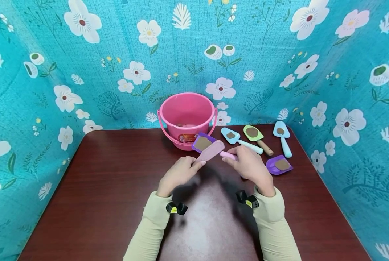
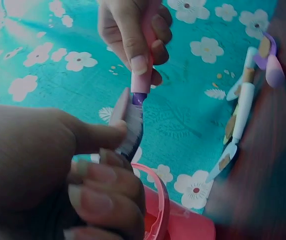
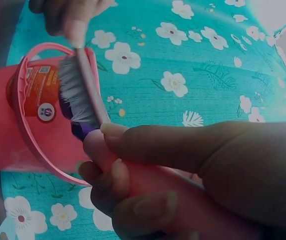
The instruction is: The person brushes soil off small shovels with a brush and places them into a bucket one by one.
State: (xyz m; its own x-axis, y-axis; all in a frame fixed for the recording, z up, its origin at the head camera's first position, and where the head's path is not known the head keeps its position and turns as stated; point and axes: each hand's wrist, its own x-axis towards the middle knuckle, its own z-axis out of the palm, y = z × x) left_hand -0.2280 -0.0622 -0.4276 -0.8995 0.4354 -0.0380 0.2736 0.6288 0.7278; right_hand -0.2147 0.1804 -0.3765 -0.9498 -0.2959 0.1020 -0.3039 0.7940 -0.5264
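My left hand pinches the end of a pink brush, whose pale bristles show in the right wrist view. My right hand grips the pink handle of a purple shovel with a brown patch on its blade. The brush lies across the shovel near the neck, bristles towards the blade. Both are held up in front of the pink bucket; in the left wrist view the right hand holds the handle from above.
At the right of the dark red table lie a blue shovel, a green shovel, another blue one and a purple one, each with a brown patch. Flowered turquoise cloth stands behind and at the sides.
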